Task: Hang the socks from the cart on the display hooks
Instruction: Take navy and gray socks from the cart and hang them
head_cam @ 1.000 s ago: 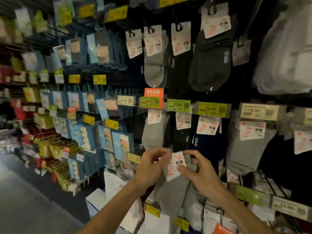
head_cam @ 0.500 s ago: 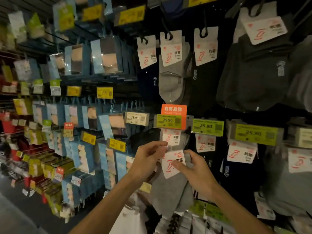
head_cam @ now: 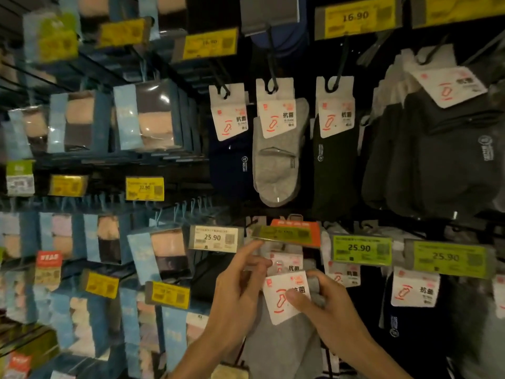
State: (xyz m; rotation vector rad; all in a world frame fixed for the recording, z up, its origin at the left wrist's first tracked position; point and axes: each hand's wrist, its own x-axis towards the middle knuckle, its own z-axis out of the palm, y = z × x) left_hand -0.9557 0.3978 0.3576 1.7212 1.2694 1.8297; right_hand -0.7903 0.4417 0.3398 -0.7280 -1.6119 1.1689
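1. Left hand (head_cam: 237, 291): the forefinger is straight and tips the green price tag (head_cam: 281, 233) upward, probably to bare the hook behind it. The other fingers are loosely curled and seem to hold nothing.
2. Grey sock (head_cam: 281, 348): it dangles from its white card (head_cam: 277, 299), just below that tag, and is not yet hung.
3. Right hand (head_cam: 330, 305): the thumb and curled fingers pinch the card low, which leaves its top free for threading.

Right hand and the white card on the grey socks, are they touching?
Touching. The head view shows the right hand pinching the white card of the grey socks, thumb lying on its front.
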